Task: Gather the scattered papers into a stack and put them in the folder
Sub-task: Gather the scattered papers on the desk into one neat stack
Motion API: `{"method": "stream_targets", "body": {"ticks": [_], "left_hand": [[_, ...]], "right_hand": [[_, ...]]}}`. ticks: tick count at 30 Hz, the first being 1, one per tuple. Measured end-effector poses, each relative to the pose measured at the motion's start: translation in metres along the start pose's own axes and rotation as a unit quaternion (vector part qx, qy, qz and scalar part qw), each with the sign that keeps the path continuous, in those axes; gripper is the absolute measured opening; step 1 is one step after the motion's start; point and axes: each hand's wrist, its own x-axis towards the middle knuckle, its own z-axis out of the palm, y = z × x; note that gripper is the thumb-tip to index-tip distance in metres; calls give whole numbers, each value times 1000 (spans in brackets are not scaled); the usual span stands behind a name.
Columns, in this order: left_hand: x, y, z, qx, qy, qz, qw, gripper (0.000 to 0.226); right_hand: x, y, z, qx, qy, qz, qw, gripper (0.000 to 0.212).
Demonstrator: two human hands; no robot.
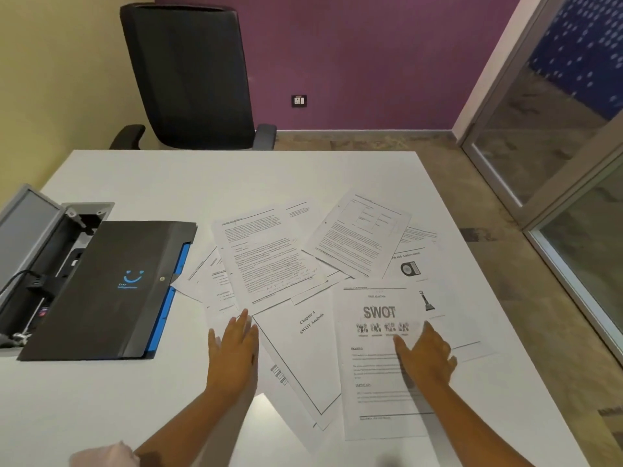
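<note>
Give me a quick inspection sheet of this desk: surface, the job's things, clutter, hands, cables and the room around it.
Surface: white table, bare toward the far edge.
Job's things: printed papers scattered and overlapping at centre right, the SWOT page nearest; black folder with blue edging lies closed at left, apart from most sheets.
Clutter: nothing seen beyond the papers.
Hands: left hand flat, fingers straight, on the sheets' left edge; right hand flat on the SWOT page; neither grips anything.
Cables: a black cable plugged into the open table socket box at left.
Surroundings: black office chair, purple wall, wall socket, glass partition at right.
</note>
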Motion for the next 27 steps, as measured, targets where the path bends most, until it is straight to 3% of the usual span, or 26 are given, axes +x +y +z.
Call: {"method": "stream_targets", "body": {"ticks": [4,8,15,23,27], "left_hand": [[16,1,-3,39,-10,9,999,65],[19,4,4,9,-52,-22,998,63],[28,3,1,64,-82,-16,994,61],[31,4,-1,31,-68,9,997,56],[31,6,-2,-12,-34,15,999,43]], "right_hand": [[0,0,-8,86,6,3,996,73],[2,7,-14,147,10,52,988,74],[7,14,-17,223,-54,110,967,66],[8,26,-11,117,-67,116,984,57],[13,22,-15,143,-105,111,978,41]]}}
